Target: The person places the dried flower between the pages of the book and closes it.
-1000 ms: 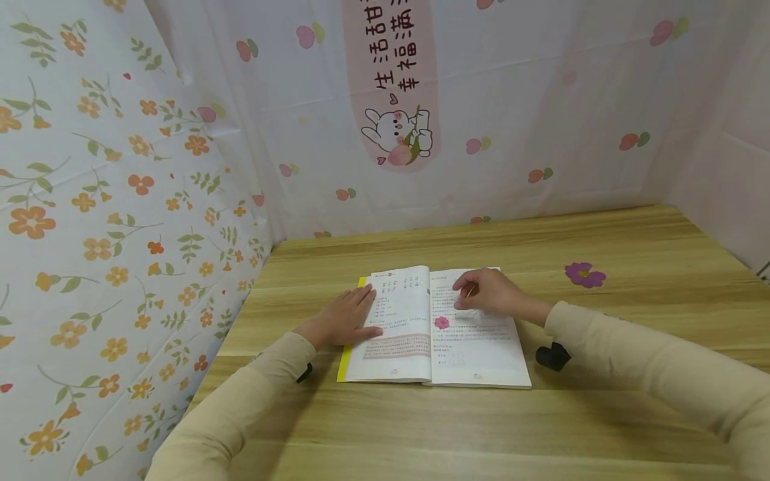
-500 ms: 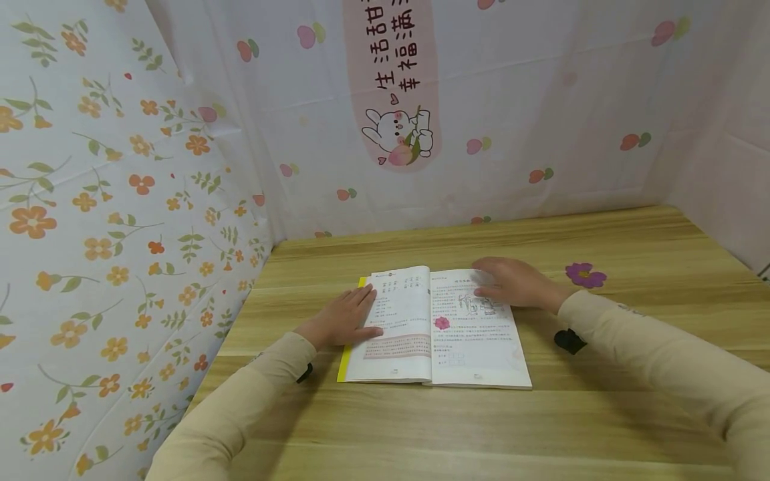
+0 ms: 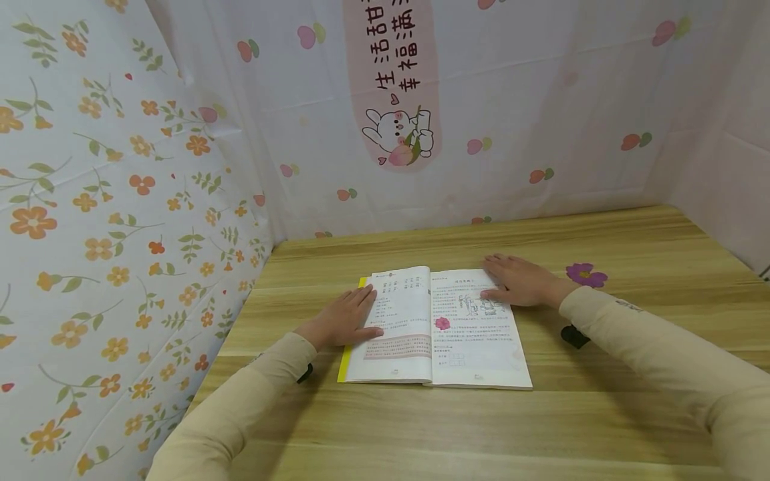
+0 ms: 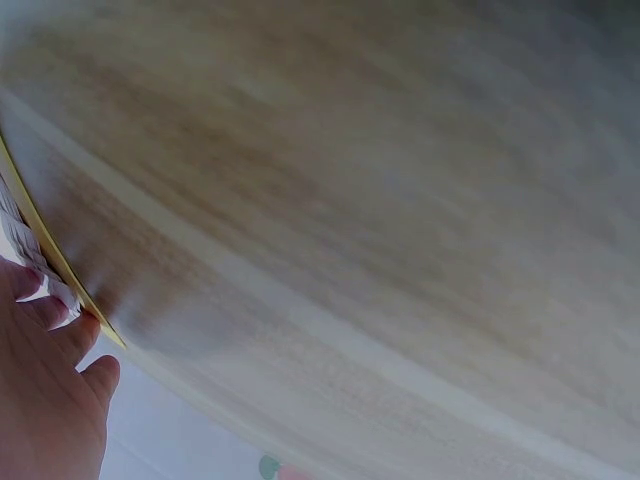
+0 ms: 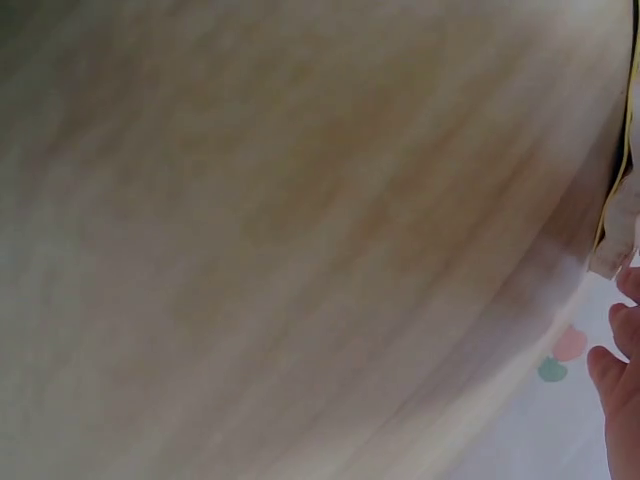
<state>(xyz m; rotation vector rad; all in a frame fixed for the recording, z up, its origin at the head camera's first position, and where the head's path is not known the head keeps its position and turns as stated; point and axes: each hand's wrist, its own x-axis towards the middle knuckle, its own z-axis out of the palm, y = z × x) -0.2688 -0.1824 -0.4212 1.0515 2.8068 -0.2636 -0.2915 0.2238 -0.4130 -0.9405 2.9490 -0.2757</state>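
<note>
An open book (image 3: 481,374) with printed pages lies on the wooden table. Its yellow cover (image 3: 345,364) peeks out along the left side. On the right page, close to the spine, sits a small pink flower (image 3: 442,323). My left hand (image 3: 341,321) rests on the outer edge of the left page with straight fingers. At the upper right corner of the book, my right hand (image 3: 522,280) lies across the page edge, fingers extended and thumb on the page beside a line drawing. Each wrist view catches only part of its hand at the book's edge.
A purple flower (image 3: 586,274) lies on the table (image 3: 385,434) to the right of my right hand. Patterned cloth (image 3: 529,120) hangs behind the table, and a floral cloth (image 3: 120,234) hangs on the left.
My right hand has moved from above the right page, where its fingers were bent, out to the upper right corner and flattened there. The left hand and the pink flower stay put.
</note>
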